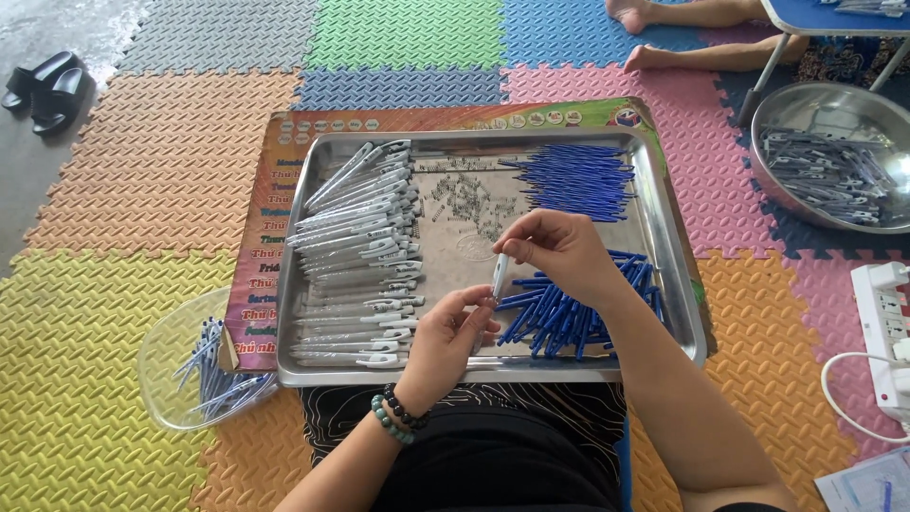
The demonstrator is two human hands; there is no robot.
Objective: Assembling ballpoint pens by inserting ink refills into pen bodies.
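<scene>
We are fitting a pen together over the steel tray [664, 237]: left hand [445, 337] and right hand [559, 251] both pinch the white barrel [500, 275]. Blue refills [559, 313] lie at four o'clock; next calls for steady alignment

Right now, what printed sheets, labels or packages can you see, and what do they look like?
Printed poster: flat under the metal tray, orange-brown with red lettering, green and yellow strip with round pictures along its far edge.
Printed paper sheet: bottom right corner on the mat, pale blue-white with lines.
No packages or screens show.
</scene>
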